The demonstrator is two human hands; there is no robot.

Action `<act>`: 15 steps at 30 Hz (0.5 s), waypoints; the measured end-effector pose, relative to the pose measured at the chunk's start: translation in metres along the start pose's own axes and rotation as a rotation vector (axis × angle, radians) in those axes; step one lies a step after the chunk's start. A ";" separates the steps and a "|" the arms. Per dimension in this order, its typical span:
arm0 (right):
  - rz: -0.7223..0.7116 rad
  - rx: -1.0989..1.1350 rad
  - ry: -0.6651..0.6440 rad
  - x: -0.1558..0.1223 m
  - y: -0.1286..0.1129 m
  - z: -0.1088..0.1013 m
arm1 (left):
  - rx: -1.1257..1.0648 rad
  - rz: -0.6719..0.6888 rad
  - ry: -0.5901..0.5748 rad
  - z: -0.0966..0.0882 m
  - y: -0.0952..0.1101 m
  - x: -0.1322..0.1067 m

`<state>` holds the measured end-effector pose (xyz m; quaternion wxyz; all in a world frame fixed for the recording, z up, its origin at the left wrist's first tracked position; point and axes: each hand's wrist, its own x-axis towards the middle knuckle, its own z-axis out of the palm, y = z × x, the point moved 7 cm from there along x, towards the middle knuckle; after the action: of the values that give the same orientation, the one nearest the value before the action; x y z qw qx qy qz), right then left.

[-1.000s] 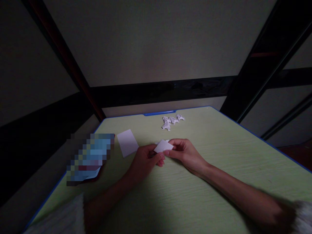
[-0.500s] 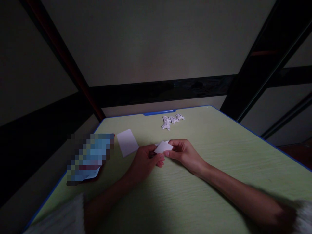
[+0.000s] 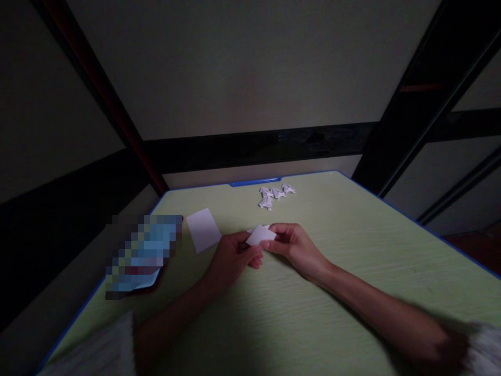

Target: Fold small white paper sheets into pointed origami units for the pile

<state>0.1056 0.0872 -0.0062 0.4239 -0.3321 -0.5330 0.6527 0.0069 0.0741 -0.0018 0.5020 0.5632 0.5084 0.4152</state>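
A small folded piece of white paper (image 3: 260, 235) is held between my two hands above the middle of the table. My left hand (image 3: 235, 257) is closed on its left side, thumb below the near edge and fingers partly behind it. On the right side, my right hand (image 3: 295, 243) pinches the paper, its thumb pressed on the front face near the lower edge. The top face looks diamond-shaped, and a second layer shows behind it. My fingers hide the paper's side corners.
Several white origami frogs (image 3: 270, 194) sit together near the far edge. Left of my hands lie a flat sheet of white paper (image 3: 203, 230) and a blurred-out device (image 3: 146, 256). The pale green table (image 3: 352, 224) has a blue rim, with panelled doors behind it.
My right thumb has shifted slightly left across the face of the folded paper. The hands otherwise keep the same hold, and the view has moved very slightly.
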 end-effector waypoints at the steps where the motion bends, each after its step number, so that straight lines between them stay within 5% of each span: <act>1: 0.004 0.009 0.018 0.000 0.000 -0.001 | -0.021 -0.003 0.002 0.000 0.000 0.000; 10: -0.012 0.195 0.056 0.000 -0.006 -0.002 | -0.025 0.001 -0.144 0.007 0.001 -0.002; 15: -0.013 0.180 0.076 -0.001 -0.006 0.000 | -0.016 0.023 -0.103 0.006 0.000 -0.001</act>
<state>0.1075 0.0868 -0.0005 0.4763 -0.3136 -0.4577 0.6821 0.0125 0.0721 -0.0027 0.5273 0.5855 0.4719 0.3955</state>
